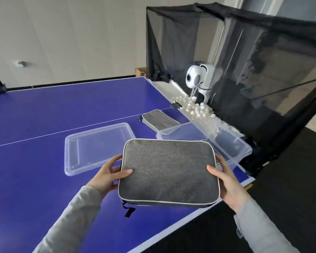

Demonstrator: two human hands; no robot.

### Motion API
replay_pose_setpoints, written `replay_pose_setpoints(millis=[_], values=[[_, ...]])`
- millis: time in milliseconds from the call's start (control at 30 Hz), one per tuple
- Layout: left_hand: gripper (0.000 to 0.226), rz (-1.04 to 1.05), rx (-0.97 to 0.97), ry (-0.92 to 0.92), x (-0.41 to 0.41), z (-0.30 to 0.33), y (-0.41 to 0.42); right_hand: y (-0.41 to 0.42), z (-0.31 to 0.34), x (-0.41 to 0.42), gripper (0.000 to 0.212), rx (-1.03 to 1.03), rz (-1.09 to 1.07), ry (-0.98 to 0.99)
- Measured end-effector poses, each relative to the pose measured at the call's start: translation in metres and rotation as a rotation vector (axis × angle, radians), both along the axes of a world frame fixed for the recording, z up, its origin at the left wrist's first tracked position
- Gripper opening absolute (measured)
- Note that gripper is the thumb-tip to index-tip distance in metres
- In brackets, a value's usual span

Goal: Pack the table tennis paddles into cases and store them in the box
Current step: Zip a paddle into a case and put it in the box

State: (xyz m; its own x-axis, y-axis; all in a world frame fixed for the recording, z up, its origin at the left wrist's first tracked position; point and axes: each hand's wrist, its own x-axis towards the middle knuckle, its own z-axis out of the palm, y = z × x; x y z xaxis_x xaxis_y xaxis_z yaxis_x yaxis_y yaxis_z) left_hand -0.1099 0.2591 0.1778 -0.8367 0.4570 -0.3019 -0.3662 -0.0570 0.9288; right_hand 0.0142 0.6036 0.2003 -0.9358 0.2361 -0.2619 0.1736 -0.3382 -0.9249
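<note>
While its thumb lies flat on top, the left hand [108, 175] holds the gray case [169, 172] by the side at 9 o'clock, fingers curled under the edge. At 3 o'clock the right hand [226, 181] grips the other side the same way. This case is soft gray cloth with a pale trim, zipped shut, held in the air over the blue table [35, 115]. At 1 o'clock sits the clear box [241, 148]; its lid [97, 145] lies at 10 o'clock. A second case [160, 120] lies at 12 o'clock.
</note>
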Motion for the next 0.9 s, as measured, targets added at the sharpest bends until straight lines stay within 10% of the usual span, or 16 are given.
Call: replay_pose_setpoints(millis=[467, 900], values=[[0.078, 0.141, 0.012, 0.040, -0.019, 0.026, 0.166, 0.159, 0.038, -0.055, 0.071, 0.192, -0.058, 0.043], [0.052, 0.270, -0.014, -0.193, -0.098, -0.024, 0.286, 0.263, 0.017, -0.183, 0.043, 0.314, 0.043, -0.085]])
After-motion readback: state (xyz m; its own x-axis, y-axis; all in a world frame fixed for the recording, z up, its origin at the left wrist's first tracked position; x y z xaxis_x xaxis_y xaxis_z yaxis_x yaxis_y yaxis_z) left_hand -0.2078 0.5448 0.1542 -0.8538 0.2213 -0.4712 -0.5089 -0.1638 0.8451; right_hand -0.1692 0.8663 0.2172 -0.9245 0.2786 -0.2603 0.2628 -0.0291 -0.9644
